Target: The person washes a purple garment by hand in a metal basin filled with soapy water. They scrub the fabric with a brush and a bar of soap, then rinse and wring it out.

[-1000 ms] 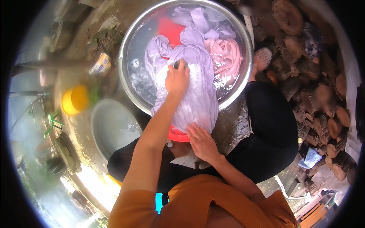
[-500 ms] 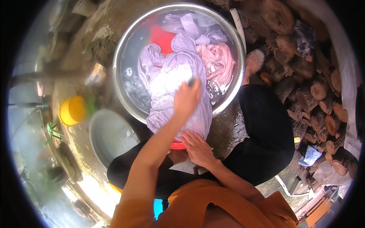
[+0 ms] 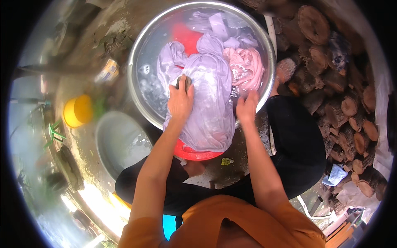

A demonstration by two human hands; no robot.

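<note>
The left hand (image 3: 180, 101) grips a brush (image 3: 188, 84); right hand (image 3: 247, 108), grip unclear, over the basin (image 3: 131, 78); floor (image 3: 240, 149) below, logs (image 3: 349, 106) rightward.

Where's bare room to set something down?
Floor patch between the metal basin, grey basin and yellow container. Crowded: the metal basin (left hand over lavender cloth, pink cloth beside it, right hand at the rim); and, far right, stacked logs.

Your lavender cloth (image 3: 213, 113) lies wet and rumpled over a red support (image 3: 192, 154), whitish suds streaking its middle, its far end bunched inside the metal basin (image 3: 132, 82). Your left hand (image 3: 180, 102) holds a small dark scrubber (image 3: 187, 84) against its left side; pink cloth (image 3: 247, 68) lies wadded beyond your right hand (image 3: 247, 108).
</note>
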